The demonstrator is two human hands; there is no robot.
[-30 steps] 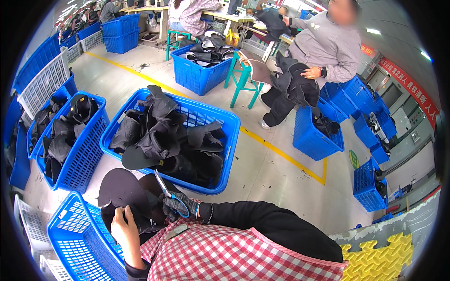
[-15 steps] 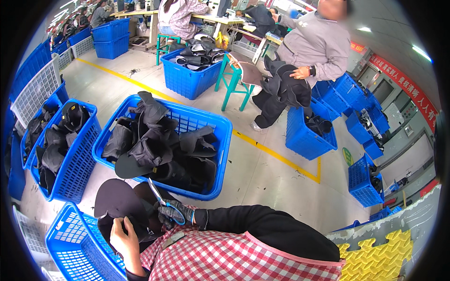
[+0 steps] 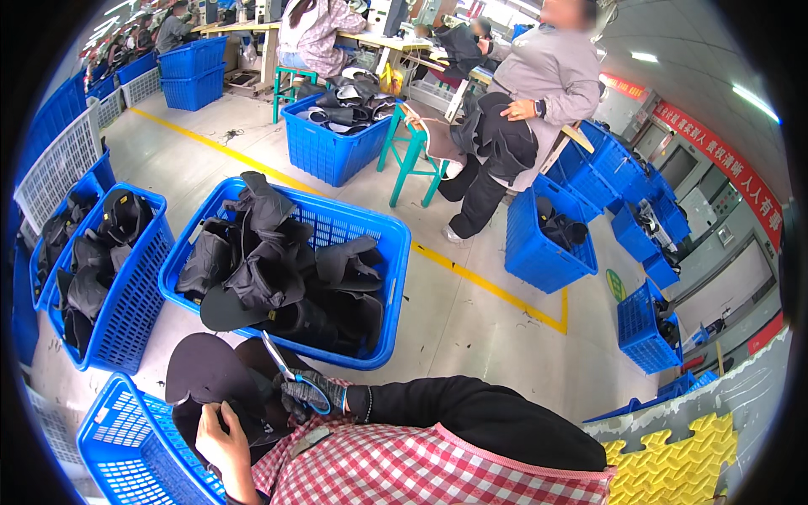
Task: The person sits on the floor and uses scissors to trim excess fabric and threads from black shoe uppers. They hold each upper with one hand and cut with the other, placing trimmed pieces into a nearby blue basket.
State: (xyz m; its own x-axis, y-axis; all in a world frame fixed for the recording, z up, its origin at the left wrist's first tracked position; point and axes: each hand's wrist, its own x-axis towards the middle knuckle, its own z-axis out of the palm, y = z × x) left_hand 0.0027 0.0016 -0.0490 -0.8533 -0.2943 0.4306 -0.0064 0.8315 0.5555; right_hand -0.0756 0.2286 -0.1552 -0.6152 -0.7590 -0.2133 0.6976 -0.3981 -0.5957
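Note:
A black shoe upper [image 3: 202,368] with a broad rounded flap lies across my lap, in front of the red-checked apron. At its near edge my bare left hand [image 3: 223,442] pinches with thumb and forefinger together. In a dark grey knitted glove, my right hand [image 3: 305,396] grips scissors [image 3: 278,357] with blue handles, their blades pointing up and away over the upper. Part of the upper is hidden behind the left fingers and the glove. Just beyond stands a blue crate [image 3: 383,337] heaped with more black uppers [image 3: 269,273].
An open blue basket [image 3: 105,421] is at my lower left; filled blue crates [image 3: 126,295] stand left. A person [image 3: 551,80] holding dark pieces stands beyond, beside a green stool [image 3: 412,164]. Another crate [image 3: 332,156] sits farther off. Yellow foam matting [image 3: 673,463] lies lower right.
My left thumb and forefinger have come closer together at the upper's edge. The scissors stay in my right hand. The standing person's hand and dark pieces have shifted slightly; the whole view has moved a little.

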